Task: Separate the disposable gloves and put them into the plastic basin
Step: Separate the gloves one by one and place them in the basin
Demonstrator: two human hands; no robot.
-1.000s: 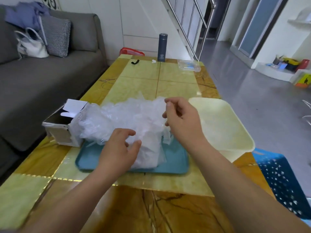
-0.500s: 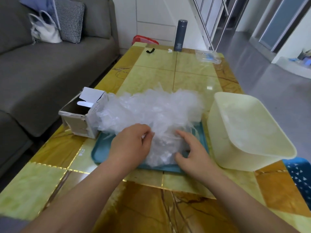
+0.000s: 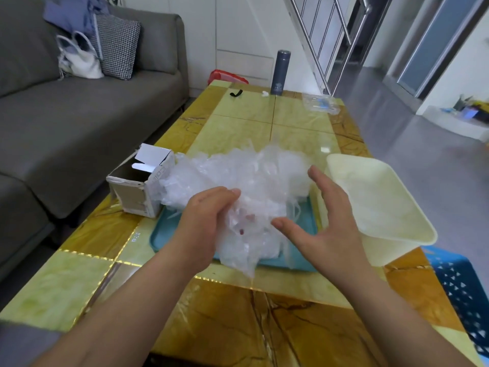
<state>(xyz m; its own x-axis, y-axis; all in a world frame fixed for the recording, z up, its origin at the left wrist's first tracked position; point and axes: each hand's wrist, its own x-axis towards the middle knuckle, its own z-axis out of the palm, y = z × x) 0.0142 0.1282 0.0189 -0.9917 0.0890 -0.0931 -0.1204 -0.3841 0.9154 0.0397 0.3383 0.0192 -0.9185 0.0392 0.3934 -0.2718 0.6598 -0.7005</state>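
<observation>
On the yellow-green marbled worktop [image 3: 291, 128], a teal tray [image 3: 164, 234] lies near the front edge with a loose, crumpled heap of clear disposable gloves [image 3: 251, 176] piled on it, and the heap spills past the tray's far and left sides. The left hand [image 3: 203, 223] is dug into the near side of the heap with its fingers curled round a bunch of the thin film, and part of that bunch hangs down over the tray's front rim. The right hand [image 3: 330, 221] is spread wide just to the right of the heap, its fingers straight, its thumb stretched toward the film and its palm turned to the gloves. It holds nothing, and whether the thumb tip touches the film cannot be told. The pale cream plastic basin [image 3: 383, 207] stands just beside the tray on the right, behind the right hand, with its mouth up. Whether any glove lies inside it is unclear. An opened cardboard box [image 3: 135, 189] sits against the left end of the heap with its flaps raised. At the far end of the worktop stands a dark upright flask [image 3: 280, 72], with a small black clip [image 3: 236, 93] to its left and a clear plastic packet [image 3: 321, 105] to its right. A grey sofa [image 3: 79, 115] runs along the left and carries a white handbag [image 3: 79, 62] and a checked cushion [image 3: 116, 46]. A blue perforated basket [image 3: 465, 292] shows at the lower right, beyond the worktop's edge.
</observation>
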